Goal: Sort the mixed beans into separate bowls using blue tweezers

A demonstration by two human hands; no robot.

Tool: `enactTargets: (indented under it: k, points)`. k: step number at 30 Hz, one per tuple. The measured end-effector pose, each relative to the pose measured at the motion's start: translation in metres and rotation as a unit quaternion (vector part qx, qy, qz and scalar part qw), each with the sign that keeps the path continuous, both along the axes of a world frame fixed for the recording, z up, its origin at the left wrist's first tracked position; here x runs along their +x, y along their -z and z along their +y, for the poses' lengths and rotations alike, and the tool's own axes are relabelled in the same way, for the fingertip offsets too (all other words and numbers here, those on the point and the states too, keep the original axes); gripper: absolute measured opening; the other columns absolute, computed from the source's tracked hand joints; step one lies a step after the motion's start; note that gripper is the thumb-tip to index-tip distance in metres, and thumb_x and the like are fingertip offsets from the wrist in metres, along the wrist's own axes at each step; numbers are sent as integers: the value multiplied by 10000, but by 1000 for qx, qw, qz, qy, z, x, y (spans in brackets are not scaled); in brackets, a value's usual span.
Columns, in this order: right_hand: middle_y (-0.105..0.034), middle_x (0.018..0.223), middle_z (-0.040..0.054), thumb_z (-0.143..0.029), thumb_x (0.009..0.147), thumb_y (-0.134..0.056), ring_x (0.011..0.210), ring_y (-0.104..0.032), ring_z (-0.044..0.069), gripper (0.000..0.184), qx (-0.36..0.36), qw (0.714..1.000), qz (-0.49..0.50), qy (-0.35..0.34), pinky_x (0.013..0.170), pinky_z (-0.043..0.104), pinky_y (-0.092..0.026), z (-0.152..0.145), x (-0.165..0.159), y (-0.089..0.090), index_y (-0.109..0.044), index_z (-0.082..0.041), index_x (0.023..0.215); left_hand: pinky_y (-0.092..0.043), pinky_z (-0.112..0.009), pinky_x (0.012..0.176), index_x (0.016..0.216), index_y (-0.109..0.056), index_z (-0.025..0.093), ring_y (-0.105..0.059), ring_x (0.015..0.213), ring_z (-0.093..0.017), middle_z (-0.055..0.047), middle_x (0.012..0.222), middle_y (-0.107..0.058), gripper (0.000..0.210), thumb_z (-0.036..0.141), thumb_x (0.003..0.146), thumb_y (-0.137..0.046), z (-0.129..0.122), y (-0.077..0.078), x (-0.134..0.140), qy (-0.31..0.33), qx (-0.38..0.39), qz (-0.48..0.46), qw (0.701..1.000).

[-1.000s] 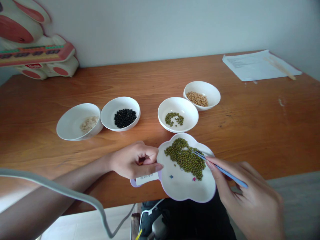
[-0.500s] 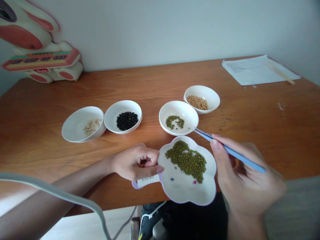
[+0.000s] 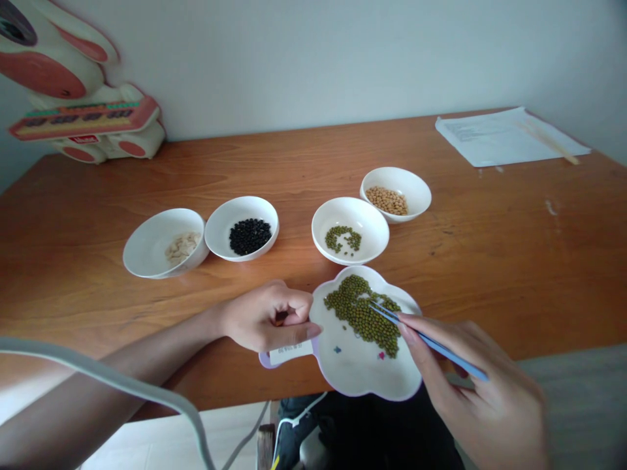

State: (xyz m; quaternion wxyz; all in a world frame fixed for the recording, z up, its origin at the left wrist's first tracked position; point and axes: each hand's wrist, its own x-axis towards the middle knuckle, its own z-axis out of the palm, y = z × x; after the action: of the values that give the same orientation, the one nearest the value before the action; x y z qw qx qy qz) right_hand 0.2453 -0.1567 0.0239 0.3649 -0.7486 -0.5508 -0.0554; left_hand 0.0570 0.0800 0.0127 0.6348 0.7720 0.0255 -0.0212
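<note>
My left hand [image 3: 272, 318] is closed on the handle of a white, flower-shaped dish [image 3: 343, 375] with a lilac rim, at the table's front edge. A spread of green mung beans [image 3: 369, 316] lies in the dish. My right hand [image 3: 470, 385] pinches blue tweezers [image 3: 441, 350], whose tips reach down among those beans. Whether a bean sits between the tips is too small to tell. Just behind the dish stands a white bowl [image 3: 375, 228] with a few mung beans [image 3: 343, 239] at its bottom.
Behind it is a bowl of tan soybeans [image 3: 386, 200]. Leftward stand a bowl of black beans [image 3: 249, 236] and a bowl of pale flat pieces [image 3: 183, 248]. A toy keyboard animal [image 3: 88, 124] and paper sheets [image 3: 499, 140] lie farther back. A grey cable [image 3: 122, 385] crosses my left forearm.
My right hand has moved the tweezers from the rim of the mung bean bowl down and left into the dish. My left hand keeps its hold on the handle.
</note>
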Motion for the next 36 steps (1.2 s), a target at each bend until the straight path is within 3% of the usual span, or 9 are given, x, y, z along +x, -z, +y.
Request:
enactTargets:
  k: [6, 16, 36]
  points:
    - [-782, 880, -5, -199, 922, -724, 716, -719, 116, 203, -1, 1000, 11, -2, 598, 205, -577, 5, -2, 1, -741, -254, 1116, -235, -209, 448, 659, -308, 219, -291, 497, -60, 93, 584, -337, 434, 238, 970, -611, 0, -1, 0, 0, 3, 3, 1000]
    - [-791, 937, 10, -185, 926, -724, 778, -733, 127, 212, -5, 1000, 4, -3, 700, 236, -592, 9, -1, 8, -739, -241, 1130, -234, -213, 450, 659, -309, 220, -292, 500, -65, 90, 587, -349, 430, 213, 961, -615, 0, 1, -1, 2, 6, -5, 1000]
    - [-748, 855, -12, -178, 932, -724, 703, -672, 94, 240, 2, 1000, 22, 6, 636, 217, -548, 10, 0, 9, -747, -259, 1157, -233, -202, 450, 665, -313, 218, -283, 500, -57, 97, 589, -337, 425, 190, 960, -618, 0, 1, 1, 1, 0, -7, 1000]
